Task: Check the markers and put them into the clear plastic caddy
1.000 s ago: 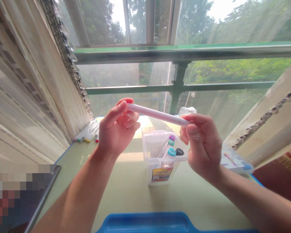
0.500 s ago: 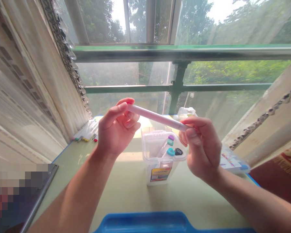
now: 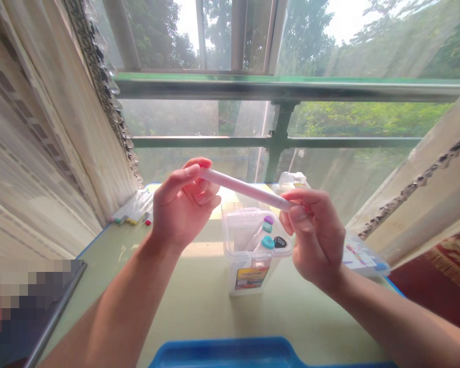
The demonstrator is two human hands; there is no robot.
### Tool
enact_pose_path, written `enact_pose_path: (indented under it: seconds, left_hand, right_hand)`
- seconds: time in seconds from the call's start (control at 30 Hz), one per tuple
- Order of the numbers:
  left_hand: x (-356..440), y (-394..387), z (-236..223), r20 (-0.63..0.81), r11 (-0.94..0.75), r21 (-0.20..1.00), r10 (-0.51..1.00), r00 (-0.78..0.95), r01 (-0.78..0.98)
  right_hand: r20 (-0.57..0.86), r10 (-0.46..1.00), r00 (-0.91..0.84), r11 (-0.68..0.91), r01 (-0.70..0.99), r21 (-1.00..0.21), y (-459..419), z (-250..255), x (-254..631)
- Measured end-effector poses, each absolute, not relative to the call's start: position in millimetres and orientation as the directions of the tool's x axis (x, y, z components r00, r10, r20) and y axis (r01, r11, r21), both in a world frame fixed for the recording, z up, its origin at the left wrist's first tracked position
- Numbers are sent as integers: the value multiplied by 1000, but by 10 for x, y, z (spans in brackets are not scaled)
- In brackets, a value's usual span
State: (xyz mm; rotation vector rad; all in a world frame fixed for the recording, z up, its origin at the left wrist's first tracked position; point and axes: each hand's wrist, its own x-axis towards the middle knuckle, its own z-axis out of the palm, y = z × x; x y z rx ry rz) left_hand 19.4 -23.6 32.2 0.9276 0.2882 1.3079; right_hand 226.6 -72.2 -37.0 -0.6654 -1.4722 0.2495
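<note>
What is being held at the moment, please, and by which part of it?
A white pen-like stick, pinched near one end by the left hand and near the other by the right hand.

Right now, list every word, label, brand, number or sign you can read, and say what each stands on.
"120": on the black cap in the box.
Yellow label on the box: has lettering, too blurred to read.
Teal cap: faint marking, too small to read.
Flat case at the right: no print that can be read.
Held pen: no text visible.
</note>
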Motion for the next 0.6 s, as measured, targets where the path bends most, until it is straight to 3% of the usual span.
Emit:
enact_pose_path:
  seconds: [0.6]
  left_hand:
    - [206, -227, 289, 311, -10, 696, 905, 289, -718]
  right_hand:
    - [838, 533, 119, 773, 334, -539, -741, -344, 2225]
